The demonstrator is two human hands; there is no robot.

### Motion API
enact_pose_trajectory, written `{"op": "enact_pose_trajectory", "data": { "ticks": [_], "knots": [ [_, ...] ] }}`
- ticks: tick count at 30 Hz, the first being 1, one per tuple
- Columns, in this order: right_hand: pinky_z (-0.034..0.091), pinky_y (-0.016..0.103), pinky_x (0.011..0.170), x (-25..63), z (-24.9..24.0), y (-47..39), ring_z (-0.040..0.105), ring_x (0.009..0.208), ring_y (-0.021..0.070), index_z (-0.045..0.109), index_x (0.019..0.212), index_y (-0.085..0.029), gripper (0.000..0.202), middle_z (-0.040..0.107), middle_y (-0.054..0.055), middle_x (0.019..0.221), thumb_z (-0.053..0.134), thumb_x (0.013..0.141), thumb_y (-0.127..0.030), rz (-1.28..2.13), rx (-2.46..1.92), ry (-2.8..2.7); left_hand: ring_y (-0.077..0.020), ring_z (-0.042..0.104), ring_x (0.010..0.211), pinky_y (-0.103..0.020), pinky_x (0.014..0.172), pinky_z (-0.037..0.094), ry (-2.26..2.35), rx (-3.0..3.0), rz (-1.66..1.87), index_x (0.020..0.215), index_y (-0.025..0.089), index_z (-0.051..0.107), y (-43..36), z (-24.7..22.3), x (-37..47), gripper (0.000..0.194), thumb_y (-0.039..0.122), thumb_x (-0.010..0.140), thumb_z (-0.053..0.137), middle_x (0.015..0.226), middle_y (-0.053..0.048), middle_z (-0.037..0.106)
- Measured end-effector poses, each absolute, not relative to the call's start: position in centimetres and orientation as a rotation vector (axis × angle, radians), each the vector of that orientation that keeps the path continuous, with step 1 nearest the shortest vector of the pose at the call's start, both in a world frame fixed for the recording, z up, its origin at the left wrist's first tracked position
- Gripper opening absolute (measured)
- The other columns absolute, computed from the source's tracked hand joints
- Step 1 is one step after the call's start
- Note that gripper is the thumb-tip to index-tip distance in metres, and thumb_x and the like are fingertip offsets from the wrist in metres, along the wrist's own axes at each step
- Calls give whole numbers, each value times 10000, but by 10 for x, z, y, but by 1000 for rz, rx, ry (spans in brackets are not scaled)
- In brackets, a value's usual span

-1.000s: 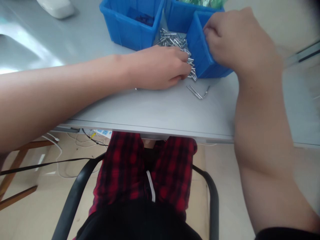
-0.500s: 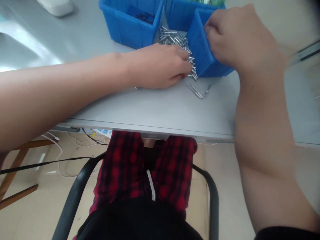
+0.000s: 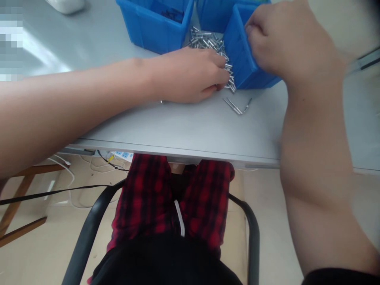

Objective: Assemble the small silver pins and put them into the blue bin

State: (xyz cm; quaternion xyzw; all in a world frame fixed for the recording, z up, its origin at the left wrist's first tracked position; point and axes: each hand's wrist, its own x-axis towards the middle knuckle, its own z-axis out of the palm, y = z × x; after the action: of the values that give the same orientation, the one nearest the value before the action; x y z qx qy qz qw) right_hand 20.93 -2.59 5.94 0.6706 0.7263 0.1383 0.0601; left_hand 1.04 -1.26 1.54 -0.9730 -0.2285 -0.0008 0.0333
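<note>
My left hand (image 3: 196,75) rests palm down at the near left side of a pile of silver rivet-like pins (image 3: 208,40), its fingers curled together over some of them. What its fingertips hold is hidden. At the right, my right hand (image 3: 267,39) reaches over the near right rim of a small blue bin (image 3: 242,59), with curled fingers partly inside; whatever they hold is out of sight. Between the bins the pins lie loose on the grey table (image 3: 178,126). A few separate pins (image 3: 233,106) lie nearer the table's front edge.
A larger blue bin (image 3: 157,29) with dark small parts stands at the left of the pile. Another blue bin (image 3: 212,16) is behind it. A white object (image 3: 67,4) sits at the back left. Below the front edge are my lap and chair armrests (image 3: 86,233).
The view has shifted slightly, so bins and pins appear a little higher. Both hands keep nearly the same places and poses.
</note>
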Motion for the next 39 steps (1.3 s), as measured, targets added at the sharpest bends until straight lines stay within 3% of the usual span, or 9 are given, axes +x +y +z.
{"op": "enact_pose_trajectory", "data": {
  "ticks": [9, 18, 26, 31, 39],
  "knots": [
    [605, 629, 1102, 207, 61, -26, 759, 1394, 556, 789, 1394, -63, 526, 774, 371, 1426, 339, 1127, -111, 404, 2012, 2188, -483, 686, 1549, -701, 1222, 666, -690, -2994, 1, 1494, 110, 740, -13, 14, 11, 453, 202, 1213, 395, 1546, -206, 724],
    [628, 668, 1117, 208, 58, -25, 761, 1405, 562, 800, 1410, -31, 528, 786, 372, 1414, 358, 1135, -118, 422, 2007, 2215, -497, 698, 1541, -716, 1210, 669, -681, -2992, -6, 1496, 97, 743, -13, 16, 10, 441, 189, 1216, 414, 1544, -220, 732],
    [616, 606, 1049, 208, 60, -26, 771, 1371, 553, 796, 1347, -81, 507, 795, 356, 1409, 338, 1129, -106, 430, 1999, 2202, -459, 692, 1559, -644, 1215, 679, -704, -2961, 52, 1519, 119, 737, -16, 18, 11, 454, 196, 1222, 402, 1560, -209, 728],
    [586, 552, 1016, 206, 60, -27, 770, 1380, 534, 792, 1344, -114, 487, 799, 329, 1428, 348, 1143, -124, 414, 2026, 2164, -473, 690, 1553, -667, 1219, 671, -693, -2961, 49, 1526, 106, 729, -16, 19, 10, 466, 182, 1217, 388, 1563, -220, 722],
    [591, 565, 1017, 208, 60, -25, 770, 1372, 557, 787, 1361, -95, 508, 793, 350, 1425, 338, 1124, -108, 434, 1979, 2176, -478, 704, 1529, -674, 1220, 670, -684, -2962, 42, 1498, 96, 742, -16, 19, 11, 449, 170, 1212, 403, 1528, -220, 732]
  ]
}}
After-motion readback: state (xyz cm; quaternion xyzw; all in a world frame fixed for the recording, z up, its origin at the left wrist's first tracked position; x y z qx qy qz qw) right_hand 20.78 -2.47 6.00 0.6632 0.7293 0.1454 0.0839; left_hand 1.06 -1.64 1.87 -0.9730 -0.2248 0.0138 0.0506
